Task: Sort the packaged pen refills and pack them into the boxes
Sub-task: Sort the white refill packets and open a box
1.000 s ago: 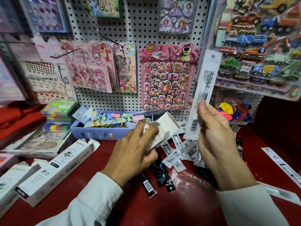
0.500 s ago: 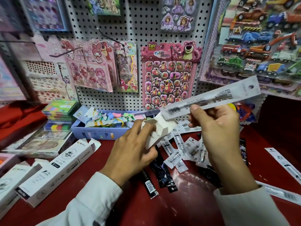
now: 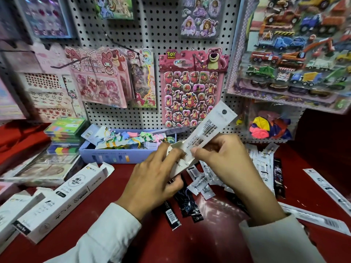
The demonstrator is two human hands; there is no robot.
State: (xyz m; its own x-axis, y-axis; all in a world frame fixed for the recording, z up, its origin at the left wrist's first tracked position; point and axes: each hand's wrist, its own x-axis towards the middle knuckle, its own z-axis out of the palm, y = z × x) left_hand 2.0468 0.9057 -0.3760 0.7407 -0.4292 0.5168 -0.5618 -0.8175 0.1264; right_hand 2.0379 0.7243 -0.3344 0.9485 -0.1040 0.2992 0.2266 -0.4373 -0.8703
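The left hand [image 3: 152, 179] grips a small white box [image 3: 179, 164] above the red bench [image 3: 209, 242], fingers curled round its body with the open flap end turned up and away from the person. The right hand [image 3: 226, 160] pinches a white packaged refill [image 3: 210, 130] near its lower end, which sits at the mouth of that box; how far it goes inside cannot be told. The rest of the packet slants up and to the right of the box, its round hang hole at the far tip. Directly beneath the box, on the bench, lies a loose heap of more refill packets [image 3: 205, 185], white ones mixed with black ones [image 3: 187, 204]. Right of the box, further white packets [image 3: 328, 188] lie singly toward the bench edge. Left of the box a long white carton [image 3: 62, 198] lies flat with its end flaps open; its inside is not visible. A second white carton [image 3: 11, 211] lies just beyond it at the frame edge. Behind and left of the held box stands a lilac tray [image 3: 106, 156] filled with small pastel-coloured items in clear wrappers. A pegboard [image 3: 152, 31] hung with sticker sheets rises behind the tray.
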